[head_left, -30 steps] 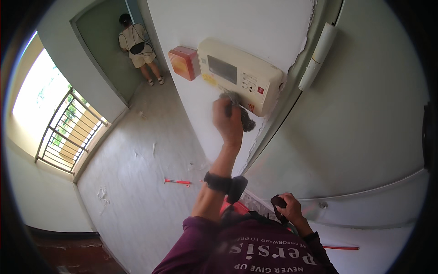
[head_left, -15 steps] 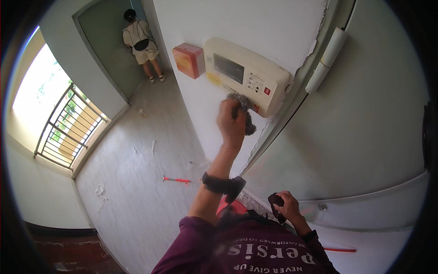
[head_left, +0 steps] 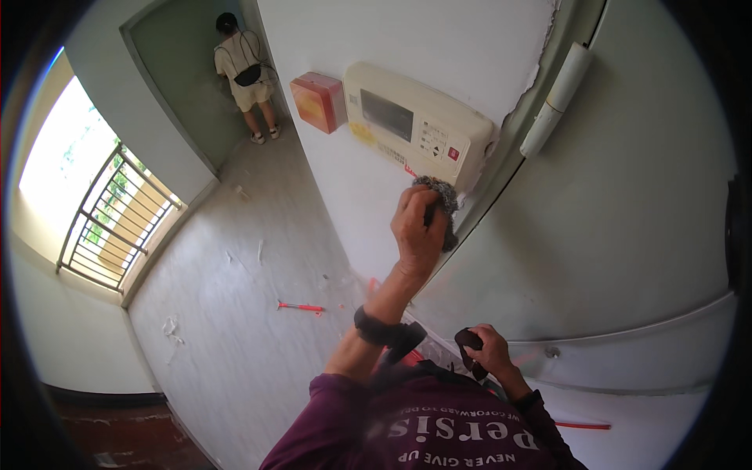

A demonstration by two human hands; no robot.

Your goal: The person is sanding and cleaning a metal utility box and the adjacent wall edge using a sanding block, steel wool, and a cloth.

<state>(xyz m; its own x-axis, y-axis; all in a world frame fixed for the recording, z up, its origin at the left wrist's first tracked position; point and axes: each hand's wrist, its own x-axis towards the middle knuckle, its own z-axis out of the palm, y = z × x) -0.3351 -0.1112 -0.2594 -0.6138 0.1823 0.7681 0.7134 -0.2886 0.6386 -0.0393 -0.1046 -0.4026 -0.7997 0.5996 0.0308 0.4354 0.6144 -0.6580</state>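
Observation:
My left hand (head_left: 419, 231) is closed around a bunched, fuzzy grey cloth (head_left: 437, 192). The cloth presses against the lower edge of a cream wall-mounted control panel (head_left: 442, 110), near its lower right corner. Small red marks show on the panel just left of the cloth. My right hand (head_left: 493, 350) is held low in front of my body, by the grey door, with its fingers wrapped round a dark, looped piece of fabric (head_left: 468, 345). Part of that fabric is hidden in the palm.
Left of the panel is a red and orange alarm box (head_left: 319, 102). A grey-green door (head_left: 611, 219) stands right. A red-handled tool (head_left: 300, 306) and white scraps (head_left: 173, 329) lie on the floor. Another person (head_left: 247, 74) faces a far door; a railing (head_left: 110, 219) lines the left opening.
My left hand has moved right and down along the panel's lower edge with the grey cloth, uncovering red marks there. My right hand has barely moved.

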